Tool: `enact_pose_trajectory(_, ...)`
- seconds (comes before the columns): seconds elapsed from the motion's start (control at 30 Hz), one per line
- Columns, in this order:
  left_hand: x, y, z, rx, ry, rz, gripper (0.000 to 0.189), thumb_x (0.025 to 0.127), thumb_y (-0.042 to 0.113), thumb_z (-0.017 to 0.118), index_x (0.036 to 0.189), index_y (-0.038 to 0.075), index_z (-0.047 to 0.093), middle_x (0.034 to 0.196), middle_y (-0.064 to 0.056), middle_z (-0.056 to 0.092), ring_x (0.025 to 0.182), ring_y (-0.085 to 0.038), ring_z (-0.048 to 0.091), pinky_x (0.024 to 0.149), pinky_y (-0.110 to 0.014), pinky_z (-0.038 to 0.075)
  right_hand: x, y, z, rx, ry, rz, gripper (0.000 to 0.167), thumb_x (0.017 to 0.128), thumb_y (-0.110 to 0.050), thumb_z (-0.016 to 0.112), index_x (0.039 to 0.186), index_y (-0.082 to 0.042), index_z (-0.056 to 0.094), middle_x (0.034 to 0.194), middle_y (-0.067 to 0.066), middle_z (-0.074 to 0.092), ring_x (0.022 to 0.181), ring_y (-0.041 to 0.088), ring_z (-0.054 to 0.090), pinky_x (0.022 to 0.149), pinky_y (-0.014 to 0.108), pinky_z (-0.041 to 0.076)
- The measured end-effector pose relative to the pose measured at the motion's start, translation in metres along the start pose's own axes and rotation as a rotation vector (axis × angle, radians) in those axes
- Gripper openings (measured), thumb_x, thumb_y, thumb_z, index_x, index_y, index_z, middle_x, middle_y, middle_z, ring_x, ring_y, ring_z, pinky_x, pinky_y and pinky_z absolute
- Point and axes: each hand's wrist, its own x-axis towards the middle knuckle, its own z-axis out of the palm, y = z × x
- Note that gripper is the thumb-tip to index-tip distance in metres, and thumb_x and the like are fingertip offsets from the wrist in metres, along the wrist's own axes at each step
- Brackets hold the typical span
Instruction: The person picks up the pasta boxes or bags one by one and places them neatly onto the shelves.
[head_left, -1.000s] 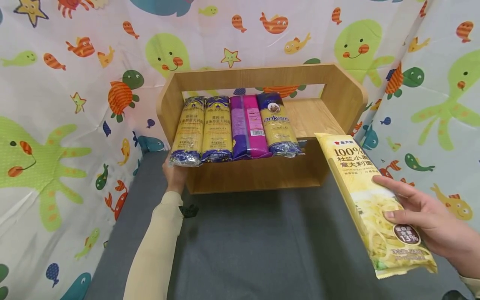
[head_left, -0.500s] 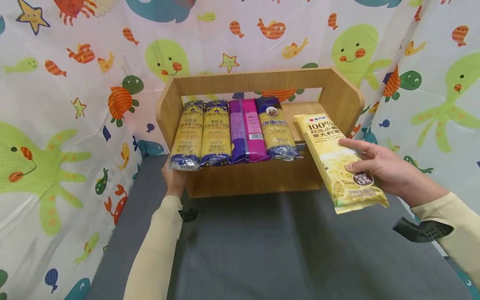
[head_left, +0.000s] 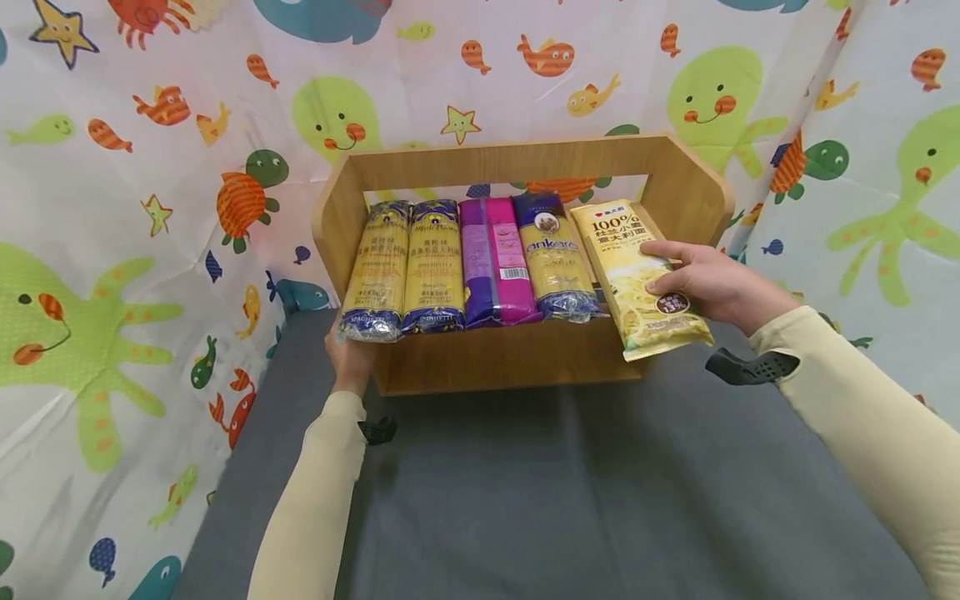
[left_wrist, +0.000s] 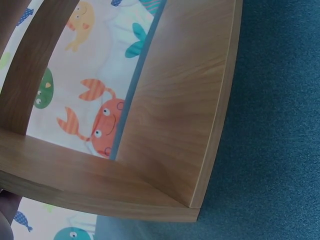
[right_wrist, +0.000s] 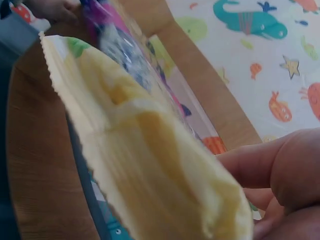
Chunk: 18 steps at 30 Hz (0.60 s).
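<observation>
My right hand (head_left: pixel 697 279) pinches a pale yellow spaghetti packet (head_left: pixel 637 287) by its right edge, thumb on the front. The packet leans over the right end of the wooden shelf's upper board, its lower end jutting past the front edge. Left of it lie an "ankara" pasta pack (head_left: pixel 557 258), a purple and pink pack (head_left: pixel 498 262) and two yellow-and-blue spaghetti packs (head_left: pixel 373 275). In the right wrist view the packet's crimped end (right_wrist: pixel 75 110) is close up. My left hand (head_left: pixel 351 358) grips the left side of the wooden shelf (head_left: pixel 510 158), its fingers partly hidden.
The shelf's lower board (head_left: pixel 510 362) shows beneath the packs. Shelf and forearms are over a dark grey cloth surface (head_left: pixel 510 483). A sea-animal printed curtain (head_left: pixel 187 275) hangs behind and along both sides. Black straps (head_left: pixel 750 367) sit at the wrists.
My right hand has carried the pale yellow spaghetti packet leftward and up, from right of the shelf to beside the "ankara" pack. My left hand stays at the shelf's side.
</observation>
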Motion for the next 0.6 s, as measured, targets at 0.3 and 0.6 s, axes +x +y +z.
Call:
enact_pose_trajectory(0.3,-0.005,0.0,-0.002,-0.005,0.008,0.0,0.054,0.1,0.052,0.054,0.143,0.02,0.057,0.136,-0.01,0.067,0.113,-0.025,0.059,0.097,-0.045,0.047,0.032,-0.013,0.006,-0.093,0.106,-0.013,0.088,0.1,-0.003,0.056,0.165,-0.013,-0.002,0.15,0.023,0.032,0.086,0.004,0.06,0.074,0.023,0.053)
enact_pose_trajectory(0.6,-0.001,0.003,-0.001,0.042,0.007,-0.027,0.056,0.099,0.059,0.052,0.145,0.025,0.054,0.134,-0.005,0.067,0.105,-0.022,0.061,0.086,-0.036,0.049,0.046,-0.018,0.008,-0.169,0.23,-0.037,0.098,0.099,-0.006,0.061,0.164,-0.019,-0.011,0.17,0.026,-0.003,0.14,0.04,0.029,0.093,0.031,0.04)
